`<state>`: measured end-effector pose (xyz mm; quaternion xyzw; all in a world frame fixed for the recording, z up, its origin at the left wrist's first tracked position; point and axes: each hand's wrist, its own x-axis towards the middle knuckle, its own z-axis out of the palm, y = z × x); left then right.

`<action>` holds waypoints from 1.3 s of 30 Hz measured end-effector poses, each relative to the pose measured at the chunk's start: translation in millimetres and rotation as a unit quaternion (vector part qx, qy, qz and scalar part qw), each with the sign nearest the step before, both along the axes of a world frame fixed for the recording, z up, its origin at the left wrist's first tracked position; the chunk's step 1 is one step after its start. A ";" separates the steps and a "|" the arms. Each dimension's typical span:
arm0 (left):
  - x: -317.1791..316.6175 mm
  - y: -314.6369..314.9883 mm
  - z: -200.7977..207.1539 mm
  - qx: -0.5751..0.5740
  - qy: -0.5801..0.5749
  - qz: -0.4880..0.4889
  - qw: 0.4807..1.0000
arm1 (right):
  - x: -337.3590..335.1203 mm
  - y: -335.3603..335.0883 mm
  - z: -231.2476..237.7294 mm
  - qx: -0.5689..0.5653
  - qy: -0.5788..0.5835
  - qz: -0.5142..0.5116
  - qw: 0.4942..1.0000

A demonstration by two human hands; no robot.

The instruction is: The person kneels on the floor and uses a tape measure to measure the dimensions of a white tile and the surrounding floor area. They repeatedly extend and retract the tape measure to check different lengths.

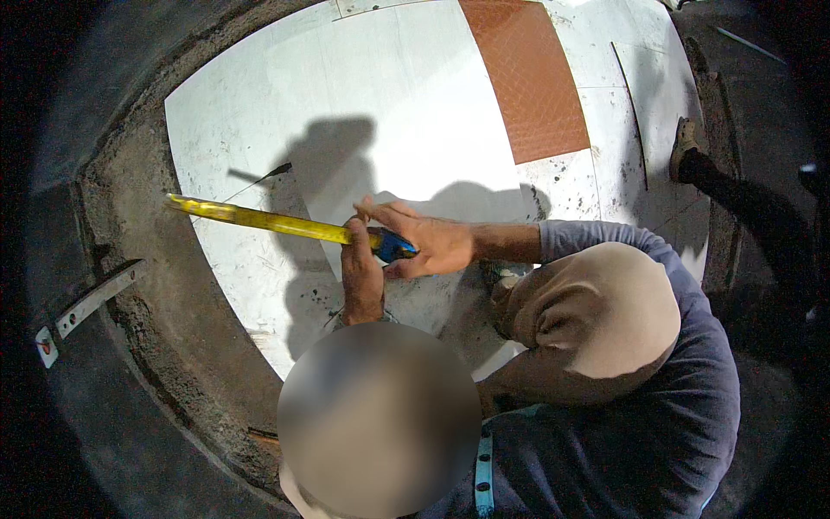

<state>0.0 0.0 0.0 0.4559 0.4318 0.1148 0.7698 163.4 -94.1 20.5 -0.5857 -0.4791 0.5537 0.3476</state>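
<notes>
A tape measure with a blue case [396, 247] sits in my right hand [441, 244], whose fingers are closed around it. Out of the case runs a yellow tape blade [268, 222], extended leftward past the edge of the white sheet. My left hand [363, 275] grips the blade close to the case, thumb on top. Both hands are above the pale sheet [402, 95] and cast shadows on it. Beyond the blade lies a thin rod-like item with a dark tip [278, 170]; its kind is unclear.
A red-brown patterned panel [532, 86] crosses the white surface. A thin dark strip [631, 117] lies farther right, near another person's shoe [684, 149]. At left, a metal bar with holes [97, 300] rests by a rough ledge. My bent right knee [605, 311] is close to the hands.
</notes>
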 end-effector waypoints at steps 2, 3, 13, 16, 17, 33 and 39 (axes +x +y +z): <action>-0.5 6.0 -4.6 0.086 0.011 -0.050 0.995 | 13.3 -4.6 -2.9 -0.025 0.027 0.047 0.998; -7.9 9.6 0.9 0.051 0.010 -0.060 0.997 | 19.3 -11.3 0.4 -0.050 0.005 0.096 0.994; -13.0 58.7 13.0 -0.145 -0.032 0.029 0.988 | 152.8 -62.7 85.0 -0.301 -0.217 0.227 0.900; 3.4 90.8 10.5 -0.101 -0.078 0.009 0.992 | 169.3 -32.2 106.3 -0.225 -0.271 0.212 0.911; 7.8 107.4 9.6 -0.094 -0.103 0.005 0.990 | 176.5 -22.0 119.6 -0.293 -0.230 0.172 0.912; 30.5 214.0 85.2 0.188 -0.016 -0.167 0.968 | 281.0 0.7 78.7 -0.148 -0.340 0.161 0.915; 17.0 176.0 33.8 0.341 0.058 -0.080 0.935 | 294.0 -55.7 30.8 -0.175 -0.152 0.038 0.972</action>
